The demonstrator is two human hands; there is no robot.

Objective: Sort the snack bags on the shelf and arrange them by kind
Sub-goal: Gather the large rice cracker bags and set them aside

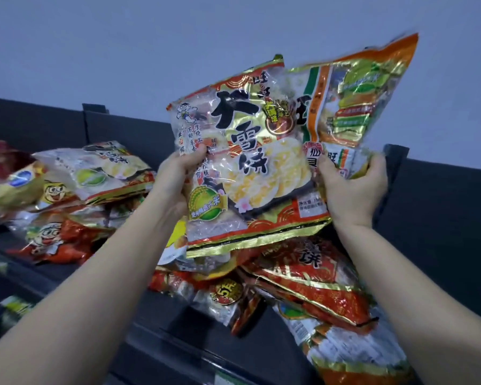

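My left hand (178, 173) is gripping a white rice-cracker bag (245, 162) above the dark shelf (75, 273); my right hand (350, 187) is clutching an orange-and-green bag (364, 98) just behind it, overlapping.

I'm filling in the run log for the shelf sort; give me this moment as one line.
left hand: holds snow-cracker bag | right hand: holds orange-green bag | both raised above shelf | loose bags unsorted below
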